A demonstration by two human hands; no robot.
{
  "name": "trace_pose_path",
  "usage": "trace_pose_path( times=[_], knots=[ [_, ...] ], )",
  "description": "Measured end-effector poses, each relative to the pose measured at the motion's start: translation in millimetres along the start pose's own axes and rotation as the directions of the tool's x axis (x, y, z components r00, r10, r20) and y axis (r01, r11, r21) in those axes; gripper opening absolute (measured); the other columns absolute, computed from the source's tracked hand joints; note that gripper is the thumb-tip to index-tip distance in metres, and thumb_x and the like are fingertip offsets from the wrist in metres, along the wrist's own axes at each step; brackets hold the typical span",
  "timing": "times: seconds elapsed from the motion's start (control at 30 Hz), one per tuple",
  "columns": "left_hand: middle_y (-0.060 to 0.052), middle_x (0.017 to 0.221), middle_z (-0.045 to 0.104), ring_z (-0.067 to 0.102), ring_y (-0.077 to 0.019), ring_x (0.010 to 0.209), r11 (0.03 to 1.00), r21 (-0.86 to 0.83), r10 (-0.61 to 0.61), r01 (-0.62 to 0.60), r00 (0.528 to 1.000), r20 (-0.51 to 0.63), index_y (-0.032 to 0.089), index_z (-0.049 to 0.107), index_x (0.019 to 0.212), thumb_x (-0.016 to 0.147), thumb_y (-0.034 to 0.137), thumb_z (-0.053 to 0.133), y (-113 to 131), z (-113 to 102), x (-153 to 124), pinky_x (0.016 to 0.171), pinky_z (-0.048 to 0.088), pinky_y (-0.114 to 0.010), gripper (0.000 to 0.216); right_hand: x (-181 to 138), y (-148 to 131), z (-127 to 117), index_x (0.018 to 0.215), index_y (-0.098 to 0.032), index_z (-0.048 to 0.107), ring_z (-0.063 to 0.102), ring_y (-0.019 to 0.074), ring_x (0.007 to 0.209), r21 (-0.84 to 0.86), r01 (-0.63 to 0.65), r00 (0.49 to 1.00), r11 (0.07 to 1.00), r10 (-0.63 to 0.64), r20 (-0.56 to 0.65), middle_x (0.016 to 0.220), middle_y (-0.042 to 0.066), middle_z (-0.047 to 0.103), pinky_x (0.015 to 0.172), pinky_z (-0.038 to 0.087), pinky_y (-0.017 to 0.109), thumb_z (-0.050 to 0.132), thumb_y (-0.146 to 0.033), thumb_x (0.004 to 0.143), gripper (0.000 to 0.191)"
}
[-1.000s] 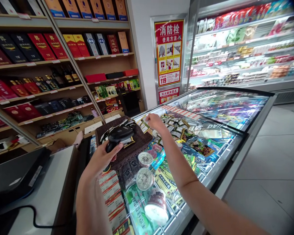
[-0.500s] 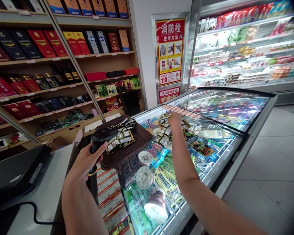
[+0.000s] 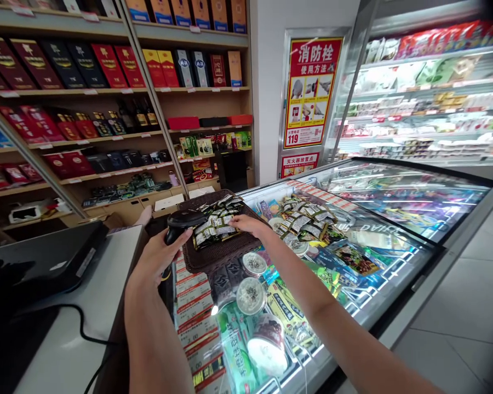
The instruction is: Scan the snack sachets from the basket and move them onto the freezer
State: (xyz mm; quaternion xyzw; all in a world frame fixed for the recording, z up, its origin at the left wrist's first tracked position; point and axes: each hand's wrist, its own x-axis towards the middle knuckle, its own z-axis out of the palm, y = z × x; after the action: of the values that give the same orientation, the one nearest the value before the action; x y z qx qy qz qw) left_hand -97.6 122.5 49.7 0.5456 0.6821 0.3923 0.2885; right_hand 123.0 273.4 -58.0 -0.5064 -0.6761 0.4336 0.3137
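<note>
Presently, a black handheld barcode scanner is gripped by the left hand at the dark woven wicker basket's left rim — small green snack packets inside are pressed by the right hand, fingers narrow; the glass freezer lid lies unobstructed rightward.

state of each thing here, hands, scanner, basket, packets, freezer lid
left hand: gripping the black handheld barcode scanner
black handheld barcode scanner: held beside the basket
right hand: resting on packets in the basket
brown woven basket: on the freezer lid, holding small green snack packets
loose pile of snack packets: on the glass
glass freezer lid: closed
</note>
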Motion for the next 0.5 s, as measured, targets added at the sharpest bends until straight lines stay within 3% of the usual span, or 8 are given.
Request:
trace_pose_path(
  times=[0.07, 0.2, 0.33, 0.5],
  knots=[
    [0.005, 0.051, 0.049, 0.046, -0.0137, 0.052, 1.0, 0.008, 0.0, 0.0, 1.0, 0.01, 0.021, 0.06, 0.076, 0.061, 0.066, 0.071, -3, 0, 3, 0.049, 0.032, -0.022, 0.048, 2, 5, 10, 0.083, -0.013, 0.072, 0.057, 0.0133, 0.075, 0.079, -0.048, 0.998, 0.996, 0.044, 0.052, 0.08, 0.002, 0.069, 0.071, 0.041, 0.021, 0.061, -0.024, 0.081, 0.017],
    [0.005, 0.049, 0.05, 0.047, -0.0143, 0.051, 0.999, 0.018, 0.032, -0.032, 0.999, 0.043, 0.022, 0.058, 0.072, 0.062, 0.066, 0.07, -7, 0, 6, 0.048, 0.032, -0.022, 0.047, 5, 9, 9, 0.074, -0.012, 0.073, 0.057, 0.0138, 0.071, 0.079, -0.068, 0.99, 0.995, 0.077, -0.117, 0.074, 0.003, 0.069, 0.072, 0.042, 0.023, 0.061, -0.022, 0.079, 0.016],
    [0.005, 0.047, 0.05, 0.046, -0.0137, 0.048, 1.0, 0.02, 0.018, -0.019, 0.997, 0.071, 0.022, 0.058, 0.077, 0.062, 0.068, 0.069, 1, 2, 1, 0.045, 0.028, -0.021, 0.05, 8, 7, 3, 0.077, -0.012, 0.073, 0.056, 0.0129, 0.063, 0.156, -0.054, 0.988, 0.986, 0.076, -0.135, 0.068, 0.001, 0.067, 0.066, 0.043, 0.023, 0.067, -0.019, 0.073, 0.01],
    [0.006, 0.047, 0.05, 0.044, -0.0127, 0.047, 0.999, 0.042, 0.027, -0.03, 0.997, 0.078, 0.021, 0.062, 0.085, 0.062, 0.07, 0.069, 10, 7, -4, 0.044, 0.028, -0.021, 0.054, 2, 2, -20, 0.089, -0.017, 0.064, 0.053, 0.012, 0.063, -0.028, -0.088, 0.929, 0.996, 0.072, -0.363, 0.068, -0.003, 0.06, 0.06, 0.039, 0.02, 0.066, -0.012, 0.068, 0.022]
  ],
)
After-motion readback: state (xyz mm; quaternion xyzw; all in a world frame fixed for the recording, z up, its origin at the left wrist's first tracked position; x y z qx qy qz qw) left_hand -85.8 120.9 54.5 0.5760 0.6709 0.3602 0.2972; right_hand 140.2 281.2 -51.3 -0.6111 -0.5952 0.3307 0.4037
